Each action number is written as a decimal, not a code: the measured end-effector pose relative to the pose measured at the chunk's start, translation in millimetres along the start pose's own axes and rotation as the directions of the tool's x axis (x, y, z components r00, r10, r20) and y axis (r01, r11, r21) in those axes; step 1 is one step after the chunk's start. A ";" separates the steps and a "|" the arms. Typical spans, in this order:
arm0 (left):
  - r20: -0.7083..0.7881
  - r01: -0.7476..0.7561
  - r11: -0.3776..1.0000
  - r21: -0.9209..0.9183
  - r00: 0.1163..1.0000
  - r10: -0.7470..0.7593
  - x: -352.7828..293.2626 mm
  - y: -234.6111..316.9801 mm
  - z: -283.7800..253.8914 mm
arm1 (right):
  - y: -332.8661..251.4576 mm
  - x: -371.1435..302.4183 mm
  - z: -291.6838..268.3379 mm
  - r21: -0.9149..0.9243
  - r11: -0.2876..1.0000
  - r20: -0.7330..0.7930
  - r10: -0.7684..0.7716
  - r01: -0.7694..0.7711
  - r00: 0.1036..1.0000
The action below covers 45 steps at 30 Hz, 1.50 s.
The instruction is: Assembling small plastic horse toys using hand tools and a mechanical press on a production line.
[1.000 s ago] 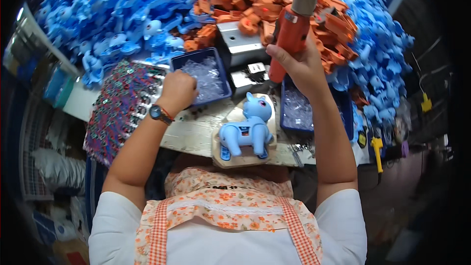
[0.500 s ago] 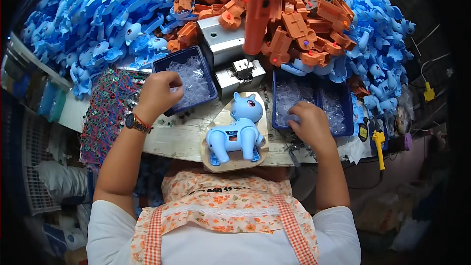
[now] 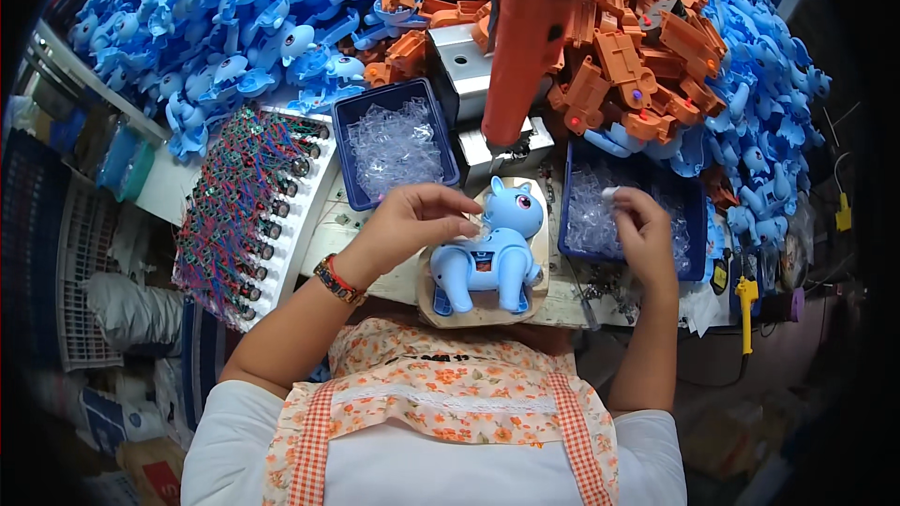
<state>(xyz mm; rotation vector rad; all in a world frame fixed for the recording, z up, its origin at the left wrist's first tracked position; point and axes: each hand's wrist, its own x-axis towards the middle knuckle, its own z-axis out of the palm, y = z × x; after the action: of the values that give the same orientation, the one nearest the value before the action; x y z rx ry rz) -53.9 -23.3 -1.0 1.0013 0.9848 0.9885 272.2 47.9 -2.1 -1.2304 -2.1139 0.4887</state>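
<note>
A light-blue toy pony [image 3: 511,211] lies on its side on a pale board [image 3: 441,311] at the bench's front edge, with a dark opening in its body. At the pony's back, my left hand [image 3: 408,228] pinches what looks like a small clear plastic piece [image 3: 474,235] between thumb and fingers. Farther right, my right hand [image 3: 647,234] is raised over the right blue bin [image 3: 577,251], its fingers closed on a small whitish piece [image 3: 610,194]. Clear plastic parts [image 3: 398,145] fill the left blue bin [image 3: 349,189].
An orange-red power screwdriver [image 3: 525,47] hangs above a metal fixture [image 3: 511,150] behind the pony. Wired components [image 3: 239,206] crowd a white foam tray [image 3: 300,253] at left. Orange casings [image 3: 619,61] and blue toy shells [image 3: 234,19] are heaped behind. A yellow-handled tool [image 3: 746,305] hangs at right.
My left hand has left the left bin and moved right to the pony's back. My right hand has lifted slightly from the right bin. The whole view has shifted, showing more foam tray.
</note>
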 end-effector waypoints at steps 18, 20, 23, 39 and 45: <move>0.135 -0.243 0.756 0.608 0.970 0.203 -1.5 3.7 8.2 | 15.8 -1.8 -5.5 0.643 0.642 0.135 0.441 -0.417 0.887; 0.158 -0.236 0.759 0.606 0.972 0.176 3.5 9.3 5.9 | 11.0 -0.6 2.4 0.615 0.747 -0.033 0.345 -0.253 0.938; 0.285 -0.306 0.654 0.691 0.948 0.142 8.5 14.1 2.5 | -14.8 -0.3 10.4 0.765 0.528 0.114 0.452 -0.368 0.885; 0.305 -0.474 0.232 0.849 0.800 0.517 -28.8 -3.2 28.7 | -104.1 -14.6 55.6 0.132 0.980 0.208 -0.175 0.150 0.962; 0.332 -0.421 0.088 0.903 0.812 0.480 -44.6 -1.2 47.5 | -99.6 -13.2 55.2 0.078 0.961 0.242 -0.278 0.267 0.930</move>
<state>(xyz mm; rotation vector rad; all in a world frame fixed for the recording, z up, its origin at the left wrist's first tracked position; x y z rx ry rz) -19.3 -75.4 17.1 2.5270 1.3932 0.8115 176.1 -12.8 12.5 -0.8655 -2.4272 0.5865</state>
